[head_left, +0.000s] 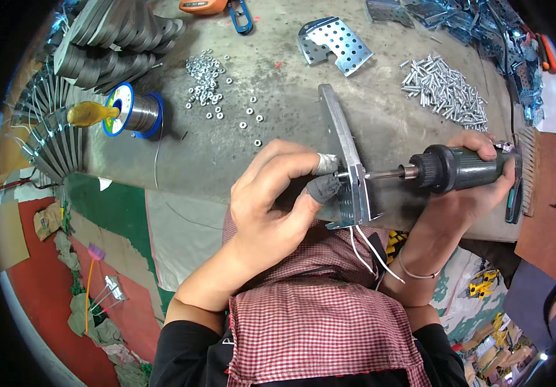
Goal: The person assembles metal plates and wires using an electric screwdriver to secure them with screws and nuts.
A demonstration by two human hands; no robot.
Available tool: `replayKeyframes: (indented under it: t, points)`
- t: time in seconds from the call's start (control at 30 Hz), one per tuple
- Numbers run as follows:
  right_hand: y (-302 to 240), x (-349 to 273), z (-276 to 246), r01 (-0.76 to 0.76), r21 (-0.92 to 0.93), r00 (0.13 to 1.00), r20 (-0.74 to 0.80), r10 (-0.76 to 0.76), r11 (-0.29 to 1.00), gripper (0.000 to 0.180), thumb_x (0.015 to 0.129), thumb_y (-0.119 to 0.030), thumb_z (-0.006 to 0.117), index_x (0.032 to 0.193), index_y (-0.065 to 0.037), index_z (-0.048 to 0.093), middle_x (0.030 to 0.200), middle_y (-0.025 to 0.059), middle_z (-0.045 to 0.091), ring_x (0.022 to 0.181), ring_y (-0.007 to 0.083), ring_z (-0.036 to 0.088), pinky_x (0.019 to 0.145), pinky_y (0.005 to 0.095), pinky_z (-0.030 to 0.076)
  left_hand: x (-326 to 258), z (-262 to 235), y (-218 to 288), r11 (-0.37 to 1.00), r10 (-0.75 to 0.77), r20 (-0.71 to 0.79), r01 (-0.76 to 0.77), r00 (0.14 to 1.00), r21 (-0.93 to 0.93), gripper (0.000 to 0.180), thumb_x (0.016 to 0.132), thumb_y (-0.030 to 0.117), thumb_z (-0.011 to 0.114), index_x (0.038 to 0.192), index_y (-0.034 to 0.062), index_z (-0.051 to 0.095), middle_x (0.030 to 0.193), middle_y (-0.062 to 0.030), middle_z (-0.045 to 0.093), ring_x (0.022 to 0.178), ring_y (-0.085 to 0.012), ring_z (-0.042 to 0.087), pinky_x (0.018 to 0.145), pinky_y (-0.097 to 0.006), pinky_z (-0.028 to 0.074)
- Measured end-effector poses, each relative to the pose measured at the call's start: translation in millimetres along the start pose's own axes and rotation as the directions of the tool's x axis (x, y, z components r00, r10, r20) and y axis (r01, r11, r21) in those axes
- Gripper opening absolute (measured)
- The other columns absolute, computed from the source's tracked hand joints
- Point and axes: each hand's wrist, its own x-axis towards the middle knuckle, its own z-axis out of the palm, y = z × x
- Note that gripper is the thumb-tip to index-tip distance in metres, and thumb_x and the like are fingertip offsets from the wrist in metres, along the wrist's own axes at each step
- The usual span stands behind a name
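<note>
A long grey metal bar (339,122) stands on edge before me, with a perforated metal bracket (354,200) at its near end. Two white wires (369,255) hang from that end. My right hand (484,164) is closed round a dark power screwdriver (462,169). Its bit (384,174) points left and meets the bracket's right side. On the opposite side, my left hand (278,193) pinches at the same spot, thumb and a finger wrapped in tape. A small metal end shows between those fingertips, too covered to name.
Loose nuts (206,77) lie at centre left, near a solder spool (141,115) with a yellow-handled tool (91,114). A pile of screws or rivets (442,90) is at right. Perforated bracket pieces (335,45) lie beyond. Stacked grey metal bars (107,45) fill the far left.
</note>
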Motion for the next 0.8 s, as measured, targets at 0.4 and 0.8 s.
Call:
replayKeyframes:
  t: [0.4,0.8]
  points:
    - [0.7,1.7,2.5,-0.036,0.101,0.999,0.010,0.036,0.994,0.028,0.086,-0.033,0.050,0.083,-0.006,0.044,0.069,0.0008,0.049,0.063,0.0111,0.052,0.065,0.0258,0.050,-2.0,2.7,1.8,1.000,-0.016,-0.029,0.015,0.999,-0.022,0.024,0.068,-0.002,0.063,0.091,-0.0032,0.061,0.084,-0.0132,0.061,0.076,-0.0241,0.060,0.067,-0.030,0.049]
    - [2.6,4.4,-4.1,-0.085,0.138,0.996,0.027,0.082,0.987,0.029,0.086,-0.033,0.052,0.077,-0.006,0.044,0.069,0.0024,0.047,0.063,0.0132,0.051,0.065,0.0269,0.050,6.8,-2.9,12.8,0.997,-0.045,0.055,0.048,0.997,-0.052,0.026,0.071,-0.004,0.064,0.097,-0.0024,0.062,0.091,-0.0144,0.063,0.080,-0.0252,0.062,0.070,-0.032,0.049]
